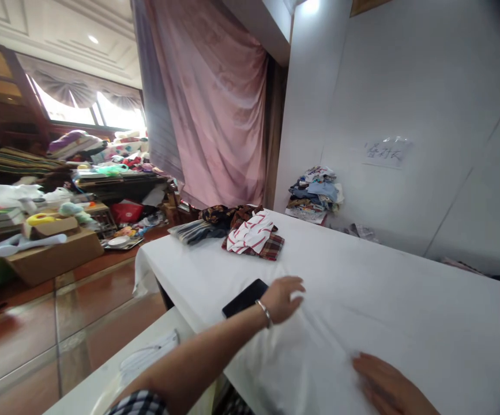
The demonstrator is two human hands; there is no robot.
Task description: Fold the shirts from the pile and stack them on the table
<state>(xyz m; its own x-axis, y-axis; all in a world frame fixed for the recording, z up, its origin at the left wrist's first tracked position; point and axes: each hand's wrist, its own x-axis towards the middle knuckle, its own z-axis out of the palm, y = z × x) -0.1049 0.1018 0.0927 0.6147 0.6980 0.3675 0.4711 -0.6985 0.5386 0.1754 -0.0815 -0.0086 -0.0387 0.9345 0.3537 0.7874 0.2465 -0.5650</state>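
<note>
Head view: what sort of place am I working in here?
Probably a home room used for sorting or folding clothes: a long table under a white cloth, a folded clothing stack against the white wall, and cluttered fabrics and cardboard boxes beyond.

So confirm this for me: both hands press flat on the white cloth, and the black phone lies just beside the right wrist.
Not quite. In the head view the black phone lies beside the left wrist, the one with the bracelet; the left hand and right hand do rest on the white cloth.
</note>
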